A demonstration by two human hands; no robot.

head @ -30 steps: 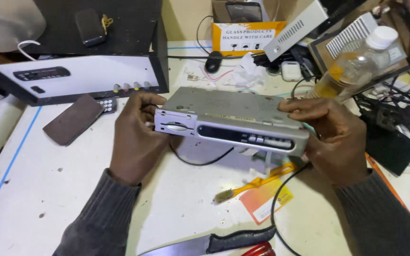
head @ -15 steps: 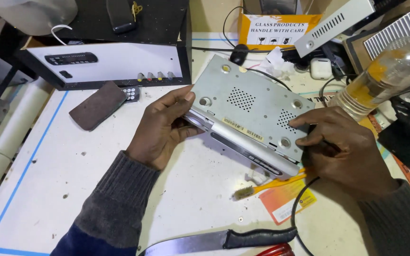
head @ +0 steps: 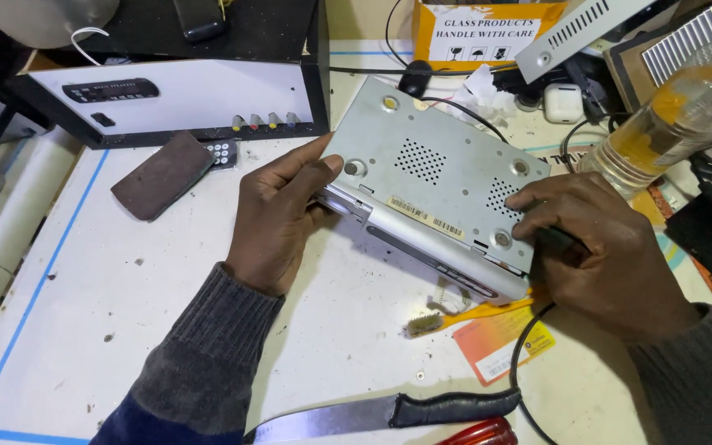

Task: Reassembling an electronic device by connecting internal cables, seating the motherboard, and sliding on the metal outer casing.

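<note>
Unit: silver metal box (head: 434,185), a flat player/receiver type, underside up w/ vent grilles, screw bosses and a barcode sticker showing. It sits centre of the white table (head: 125,280), tilted.
Axis: we read the long axis running upper left to lower right; front panel faces us, down toward the near edge.
Left hand (head: 278,218): we wrap its left end, thumb on top by a screw boss, fingers curled under the front corner. Firm closed hold.
Right hand (head: 599,247): fingers pressed on the right end near a screw boss, also pinching a dark slim tool (head: 558,239); can't tell its tip.
Handling: prob. light, stiff sheet-metal shell, smooth and a bit slippery; edges may be sharp. Best held at both short ends, not by the front panel.
Nearby: knife (head: 389,412) at near edge, orange card (head: 500,342), small brush (head: 426,323), bottle (head: 669,124) at far right.
</note>
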